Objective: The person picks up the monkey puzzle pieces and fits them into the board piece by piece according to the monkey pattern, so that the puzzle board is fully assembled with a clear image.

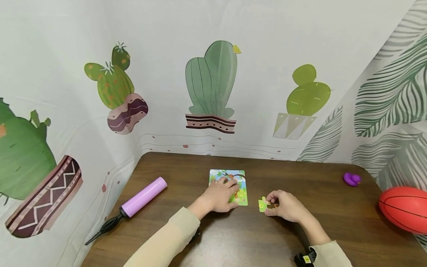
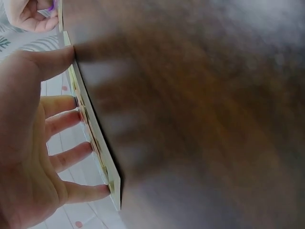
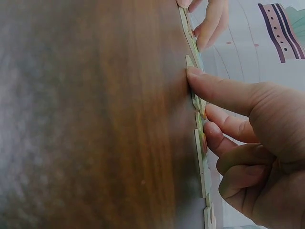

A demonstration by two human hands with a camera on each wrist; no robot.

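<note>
My left hand (image 1: 219,196) rests on a square picture puzzle (image 1: 242,199) lying flat on the table, fingers spread across it. In the left wrist view the thumb and fingertips press along the thin puzzle board. To its right, my right hand (image 1: 289,206) pinches a green jigsaw piece (image 1: 261,206) between thumb and fingers, low over the table. The right wrist view shows the thumb at this piece's edge, with more thin jigsaw pieces (image 3: 199,162) lying by the curled fingers. My right hand partly covers them in the head view.
The brown wooden table (image 1: 186,163) meets a cactus-printed cloth backdrop (image 1: 260,29). A lilac hand pump (image 1: 145,196) with a black handle lies at left. At right are a purple rubber duck (image 1: 351,179) and a red ball (image 1: 405,209) with black lines.
</note>
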